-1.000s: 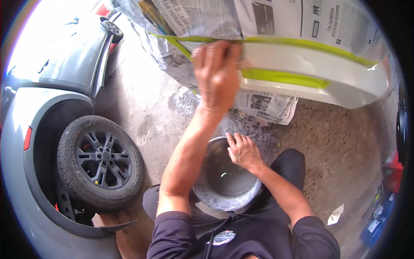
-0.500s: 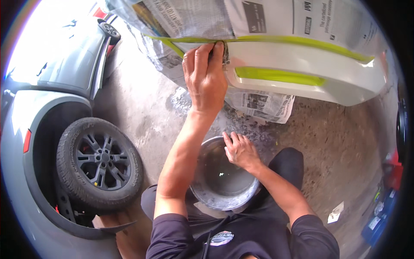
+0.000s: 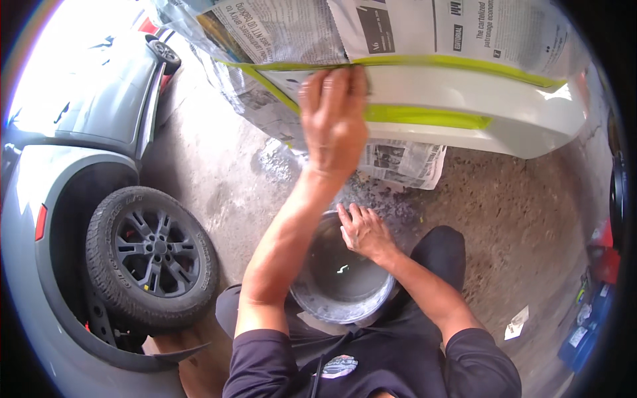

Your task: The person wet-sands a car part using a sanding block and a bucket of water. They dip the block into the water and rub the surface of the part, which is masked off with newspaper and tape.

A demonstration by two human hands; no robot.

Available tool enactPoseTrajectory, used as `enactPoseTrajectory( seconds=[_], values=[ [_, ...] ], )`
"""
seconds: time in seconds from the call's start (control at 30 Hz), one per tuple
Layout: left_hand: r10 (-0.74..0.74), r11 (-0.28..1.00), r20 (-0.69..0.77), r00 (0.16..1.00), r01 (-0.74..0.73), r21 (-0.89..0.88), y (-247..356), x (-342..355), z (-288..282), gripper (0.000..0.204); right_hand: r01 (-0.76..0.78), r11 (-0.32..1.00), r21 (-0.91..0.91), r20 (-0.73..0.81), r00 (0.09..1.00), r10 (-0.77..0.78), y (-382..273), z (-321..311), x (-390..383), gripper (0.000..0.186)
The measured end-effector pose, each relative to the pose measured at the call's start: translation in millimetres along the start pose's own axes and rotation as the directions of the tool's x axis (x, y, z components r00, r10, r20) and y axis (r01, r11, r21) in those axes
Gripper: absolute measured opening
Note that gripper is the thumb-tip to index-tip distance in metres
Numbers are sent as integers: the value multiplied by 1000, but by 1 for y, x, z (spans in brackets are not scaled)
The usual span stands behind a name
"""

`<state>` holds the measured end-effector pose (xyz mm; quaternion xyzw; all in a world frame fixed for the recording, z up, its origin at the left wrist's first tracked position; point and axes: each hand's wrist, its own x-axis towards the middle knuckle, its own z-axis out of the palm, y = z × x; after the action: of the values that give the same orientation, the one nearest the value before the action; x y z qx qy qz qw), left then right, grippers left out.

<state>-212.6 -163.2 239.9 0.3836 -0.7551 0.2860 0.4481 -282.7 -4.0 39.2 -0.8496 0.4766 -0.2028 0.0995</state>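
Note:
My left hand (image 3: 334, 123) presses its fingertips to the white car bumper (image 3: 438, 89) just below the upper yellow-green masking tape (image 3: 451, 61). Its fingers are closed over a small, thin dark piece that mostly hides beneath them, and I cannot make out what it is. A round grey bucket (image 3: 345, 312) of murky water (image 3: 342, 268) stands between my knees. Across its far right rim lies my right hand (image 3: 366, 232), fingers stretched and slightly apart, with nothing visible in them. A second tape strip (image 3: 424, 117) covers the bumper's lower slot.
Newspaper (image 3: 285, 33) masks the body above the bumper, and another sheet (image 3: 405, 162) hangs below it. To the left stands a grey vehicle (image 3: 33, 265) with a large black wheel (image 3: 152, 259). Blue containers (image 3: 584, 338) and a white scrap (image 3: 516, 323) are on the right.
My left hand has slid a little to the right along the bumper, just under the tape. My right hand stays on the bucket's rim. The view has shifted slightly.

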Motion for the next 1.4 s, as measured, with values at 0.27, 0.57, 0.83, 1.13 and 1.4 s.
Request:
enactPoseTrajectory(
  seconds=[0.27,0.57,0.83,1.13,1.4],
  values=[
    [29,881,-29,999,-39,-471,69,-10,-5,40,35,960,278,-181,983,16,12,8,-10,50],
    [-690,-70,657,303,875,-478,38,-154,-63,28,175,982,72,-408,903,-131,3,-96,16,64],
    [-529,-573,816,232,612,-545,41,-118,-85,38,384,910,-158,-249,876,-413,18,-156,32,60],
    [-578,-72,761,297,910,-409,-16,-157,-73,48,378,624,-684,-139,772,-620,77,-258,95,55],
    [-499,422,859,114,898,126,-72,-292,-75,61,246,623,-742,-125,863,-490,135,-282,58,56]
  ],
)
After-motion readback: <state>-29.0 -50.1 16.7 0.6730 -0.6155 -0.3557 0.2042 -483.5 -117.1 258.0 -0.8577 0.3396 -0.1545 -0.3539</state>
